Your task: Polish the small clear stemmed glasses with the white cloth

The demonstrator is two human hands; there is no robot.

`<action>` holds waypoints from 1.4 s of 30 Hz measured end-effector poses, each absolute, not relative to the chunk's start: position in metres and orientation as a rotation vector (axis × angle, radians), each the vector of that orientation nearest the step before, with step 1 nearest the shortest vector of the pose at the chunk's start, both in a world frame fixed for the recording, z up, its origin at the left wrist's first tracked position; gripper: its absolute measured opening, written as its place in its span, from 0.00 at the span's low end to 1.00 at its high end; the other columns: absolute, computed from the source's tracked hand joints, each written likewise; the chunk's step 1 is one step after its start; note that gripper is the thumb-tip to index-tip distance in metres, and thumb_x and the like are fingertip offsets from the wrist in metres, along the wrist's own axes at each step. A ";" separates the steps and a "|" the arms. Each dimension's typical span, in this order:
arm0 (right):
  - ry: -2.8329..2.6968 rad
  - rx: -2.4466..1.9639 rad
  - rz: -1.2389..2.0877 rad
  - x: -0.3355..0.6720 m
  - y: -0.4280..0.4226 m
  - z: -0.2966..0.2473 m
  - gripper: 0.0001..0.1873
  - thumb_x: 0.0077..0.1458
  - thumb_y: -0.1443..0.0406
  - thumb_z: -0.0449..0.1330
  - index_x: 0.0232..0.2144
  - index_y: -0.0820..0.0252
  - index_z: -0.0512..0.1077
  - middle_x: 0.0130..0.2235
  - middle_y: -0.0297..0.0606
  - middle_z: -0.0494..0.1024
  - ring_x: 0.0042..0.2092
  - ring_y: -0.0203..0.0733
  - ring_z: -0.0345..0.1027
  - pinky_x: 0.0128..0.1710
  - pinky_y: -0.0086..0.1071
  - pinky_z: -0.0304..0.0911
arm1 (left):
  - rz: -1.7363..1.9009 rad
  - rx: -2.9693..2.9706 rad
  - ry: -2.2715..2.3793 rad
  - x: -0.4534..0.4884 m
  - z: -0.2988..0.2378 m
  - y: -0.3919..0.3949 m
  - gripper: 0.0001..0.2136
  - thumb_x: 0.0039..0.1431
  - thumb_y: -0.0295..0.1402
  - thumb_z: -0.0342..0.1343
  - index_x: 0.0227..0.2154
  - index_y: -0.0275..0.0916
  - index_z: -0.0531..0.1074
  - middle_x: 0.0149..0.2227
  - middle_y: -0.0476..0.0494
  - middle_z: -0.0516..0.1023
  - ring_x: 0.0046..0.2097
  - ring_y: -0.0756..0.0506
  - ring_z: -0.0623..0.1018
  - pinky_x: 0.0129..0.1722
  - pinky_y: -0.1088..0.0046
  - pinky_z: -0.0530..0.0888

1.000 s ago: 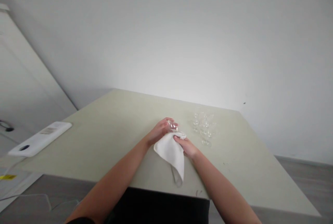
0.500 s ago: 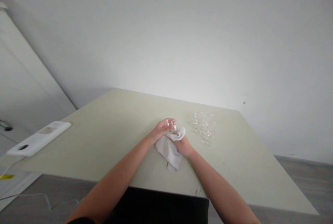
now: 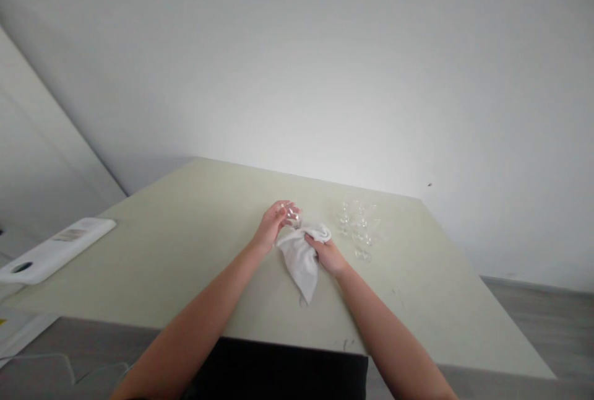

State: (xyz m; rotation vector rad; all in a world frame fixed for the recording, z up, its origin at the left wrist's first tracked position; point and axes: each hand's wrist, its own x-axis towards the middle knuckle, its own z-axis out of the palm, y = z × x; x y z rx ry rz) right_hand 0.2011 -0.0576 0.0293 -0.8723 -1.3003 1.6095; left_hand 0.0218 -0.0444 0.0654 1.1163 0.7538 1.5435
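My left hand (image 3: 271, 224) is closed around a small clear glass (image 3: 292, 216), its fingers on the far side of it and the thumb on the near side. Just right of it, my right hand (image 3: 325, 252) pinches a whitish cloth (image 3: 301, 259), thumb on top. The cloth hangs down to a point in front of me, its upper edge close below the glass; I cannot tell whether the two touch. To the right of my right hand stands a group of several clear glasses (image 3: 359, 226) on the pale table (image 3: 185, 251).
A long white plastic device with an oval dark opening (image 3: 60, 248) lies at the table's left edge. A plain wall (image 3: 301, 78) rises behind the table. At the far left is a white panel (image 3: 41, 115), and cables (image 3: 65, 360) run below the table.
My left hand has moved left and a little away from me with the glass, drawing apart from the cloth. The right hand keeps hold of the cloth. The view has shifted slightly.
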 end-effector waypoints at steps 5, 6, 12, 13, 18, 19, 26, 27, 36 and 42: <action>-1.087 -0.873 1.702 0.200 -0.058 0.036 0.22 0.45 0.53 0.69 0.40 0.58 0.75 0.39 0.37 0.83 0.41 0.45 0.77 0.47 0.39 0.70 | 1.622 1.029 0.712 0.019 0.068 -0.045 0.31 0.49 0.54 0.65 0.50 0.39 0.69 0.50 0.35 0.78 0.39 0.46 0.80 0.35 0.69 0.76; -1.066 -0.883 1.739 0.200 -0.059 0.035 0.22 0.44 0.53 0.69 0.40 0.58 0.75 0.38 0.37 0.83 0.40 0.46 0.77 0.46 0.39 0.71 | 1.606 1.060 0.716 0.019 0.068 -0.046 0.32 0.48 0.53 0.66 0.51 0.39 0.69 0.51 0.34 0.77 0.40 0.45 0.80 0.37 0.69 0.77; -0.967 -0.964 1.764 0.199 -0.056 0.021 0.22 0.34 0.62 0.72 0.36 0.60 0.75 0.33 0.37 0.83 0.36 0.47 0.78 0.42 0.40 0.71 | 1.637 1.356 0.762 0.022 0.068 -0.046 0.31 0.44 0.42 0.72 0.51 0.38 0.70 0.54 0.33 0.76 0.52 0.40 0.77 0.53 0.61 0.74; -0.941 -0.956 1.749 0.199 -0.054 0.020 0.22 0.33 0.63 0.72 0.36 0.60 0.75 0.34 0.37 0.83 0.37 0.47 0.78 0.42 0.40 0.71 | 1.660 1.373 0.758 0.022 0.068 -0.045 0.31 0.44 0.41 0.72 0.51 0.38 0.69 0.54 0.33 0.76 0.54 0.39 0.76 0.54 0.60 0.73; -0.887 -0.905 1.752 0.201 -0.051 0.021 0.25 0.31 0.63 0.73 0.37 0.58 0.75 0.36 0.37 0.83 0.38 0.47 0.77 0.45 0.40 0.70 | 1.826 1.314 0.810 0.013 0.071 -0.041 0.31 0.47 0.42 0.70 0.53 0.39 0.68 0.55 0.33 0.75 0.52 0.39 0.78 0.52 0.61 0.75; -0.924 -0.906 1.788 0.202 -0.053 0.022 0.26 0.30 0.62 0.74 0.36 0.58 0.75 0.35 0.36 0.83 0.37 0.47 0.77 0.45 0.41 0.70 | 1.854 1.287 0.835 0.011 0.071 -0.040 0.30 0.49 0.44 0.69 0.53 0.39 0.68 0.55 0.33 0.75 0.50 0.40 0.79 0.50 0.61 0.76; -1.942 -0.607 2.172 0.208 -0.075 0.027 0.22 0.36 0.57 0.75 0.30 0.66 0.78 0.33 0.39 0.81 0.38 0.43 0.73 0.48 0.38 0.66 | 1.558 1.410 0.823 0.022 0.056 -0.040 0.32 0.49 0.46 0.68 0.54 0.39 0.67 0.54 0.33 0.76 0.49 0.40 0.78 0.50 0.59 0.75; -2.055 -0.535 2.180 0.207 -0.076 0.028 0.21 0.37 0.56 0.74 0.29 0.66 0.78 0.33 0.39 0.81 0.38 0.43 0.72 0.48 0.38 0.66 | 1.478 1.461 0.814 0.028 0.053 -0.042 0.31 0.50 0.45 0.67 0.55 0.39 0.67 0.55 0.32 0.75 0.51 0.40 0.78 0.50 0.60 0.75; -2.191 -0.541 2.059 0.207 -0.073 0.027 0.19 0.44 0.57 0.72 0.36 0.65 0.78 0.37 0.36 0.80 0.39 0.39 0.72 0.46 0.32 0.67 | 1.112 1.762 0.881 0.052 0.030 -0.044 0.39 0.51 0.49 0.66 0.62 0.43 0.57 0.58 0.32 0.70 0.53 0.39 0.76 0.50 0.60 0.74; -2.264 -0.544 2.033 0.207 -0.073 0.029 0.14 0.47 0.61 0.71 0.33 0.66 0.78 0.35 0.35 0.80 0.38 0.37 0.72 0.43 0.29 0.66 | 0.848 2.230 1.228 0.039 0.019 -0.041 0.17 0.50 0.44 0.66 0.37 0.38 0.74 0.44 0.39 0.79 0.48 0.39 0.77 0.53 0.60 0.71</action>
